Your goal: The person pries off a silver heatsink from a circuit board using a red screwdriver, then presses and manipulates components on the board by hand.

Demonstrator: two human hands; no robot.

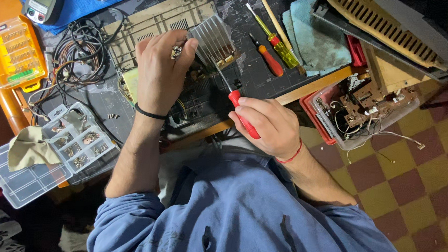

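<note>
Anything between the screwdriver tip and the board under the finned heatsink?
Nothing visible. The right hand holds the red screwdriver, its shaft running straight to the board beside the heatsink. The left hand holds small parts, off to the side.

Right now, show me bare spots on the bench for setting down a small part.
Free: dark mat between heat sink and orange screwdriver. Also mat by loose screws beside the organizer. Crowded: wire tangle, circuit board under left hand.
</note>
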